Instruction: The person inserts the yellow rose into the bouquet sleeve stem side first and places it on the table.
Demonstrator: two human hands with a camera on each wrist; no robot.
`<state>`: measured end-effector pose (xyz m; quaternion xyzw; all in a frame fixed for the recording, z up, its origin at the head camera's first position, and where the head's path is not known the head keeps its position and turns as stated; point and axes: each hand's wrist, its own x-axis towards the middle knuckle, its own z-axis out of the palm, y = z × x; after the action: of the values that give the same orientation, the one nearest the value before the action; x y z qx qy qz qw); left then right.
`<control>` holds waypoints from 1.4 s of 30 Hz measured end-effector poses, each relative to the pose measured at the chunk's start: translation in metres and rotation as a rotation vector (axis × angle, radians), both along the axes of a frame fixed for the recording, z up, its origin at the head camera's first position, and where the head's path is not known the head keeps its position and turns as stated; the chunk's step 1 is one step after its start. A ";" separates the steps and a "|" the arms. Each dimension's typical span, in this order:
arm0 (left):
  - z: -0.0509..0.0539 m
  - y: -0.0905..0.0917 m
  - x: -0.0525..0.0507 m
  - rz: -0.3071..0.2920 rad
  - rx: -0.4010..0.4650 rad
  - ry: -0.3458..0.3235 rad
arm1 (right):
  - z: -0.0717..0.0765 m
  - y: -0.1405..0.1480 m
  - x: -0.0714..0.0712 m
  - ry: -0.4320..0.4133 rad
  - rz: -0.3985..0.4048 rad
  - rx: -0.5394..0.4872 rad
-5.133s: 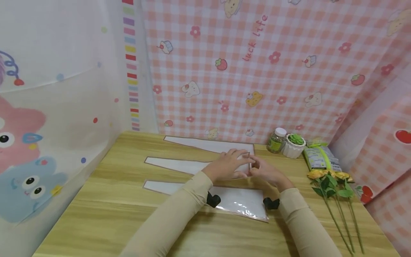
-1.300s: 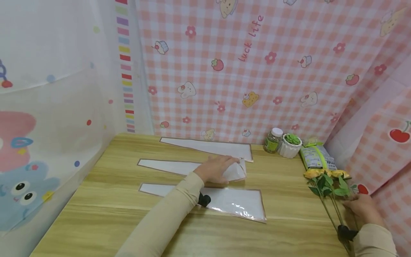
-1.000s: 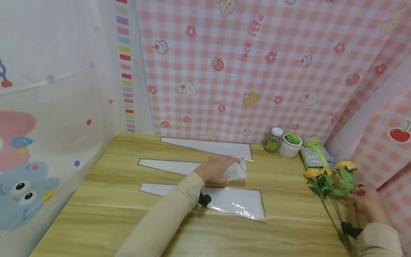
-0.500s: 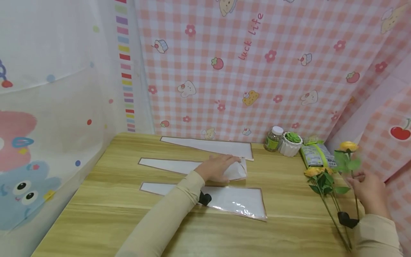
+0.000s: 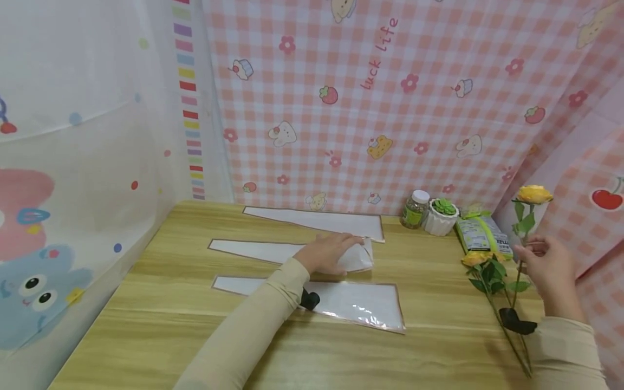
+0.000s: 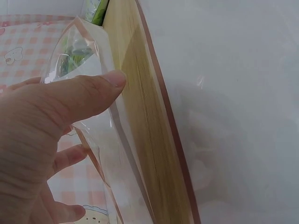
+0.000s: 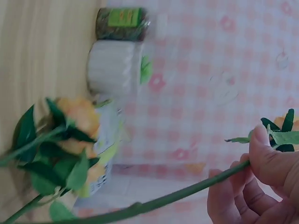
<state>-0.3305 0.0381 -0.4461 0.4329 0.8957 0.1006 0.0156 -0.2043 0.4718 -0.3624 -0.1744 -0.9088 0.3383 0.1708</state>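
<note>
My right hand (image 5: pixel 551 269) pinches the green stem of a yellow artificial rose (image 5: pixel 534 194), raised upright at the right side of the table. In the right wrist view the rose's stem (image 7: pixel 187 190) runs between thumb and fingers. Other yellow roses (image 5: pixel 482 260) lie beneath it on the table. My left hand (image 5: pixel 325 255) holds the wide end of the middle tapered flower sleeve (image 5: pixel 358 259), its mouth standing partly apart. In the left wrist view the thumb and fingers grip the sleeve's clear plastic (image 6: pixel 112 126). Two more sleeves lie flat, one behind (image 5: pixel 341 221) and one in front (image 5: pixel 363 304).
A lidded jar (image 5: pixel 415 210), a white pot with a green succulent (image 5: pixel 440 218) and a grey-green packet (image 5: pixel 482 234) stand along the back right of the wooden table (image 5: pixel 161 325). Patterned cloth (image 5: pixel 312 124) hangs behind it.
My right hand left the middle sleeve, reached right to the roses and lifted one by its stem. My left hand stays on the sleeve, whose wide end now stands more apart.
</note>
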 end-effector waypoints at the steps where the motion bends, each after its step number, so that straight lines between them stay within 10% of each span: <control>1: 0.000 0.000 0.000 0.003 -0.002 0.000 | 0.001 -0.005 -0.002 0.017 0.000 -0.001; 42: 0.000 0.013 0.003 -0.035 0.020 0.003 | -0.013 -0.159 -0.050 0.572 0.205 -0.364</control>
<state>-0.3273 0.0507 -0.4460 0.4488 0.8870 0.1084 0.0116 -0.2545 0.3125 -0.3757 -0.0080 -0.7618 0.5452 0.3498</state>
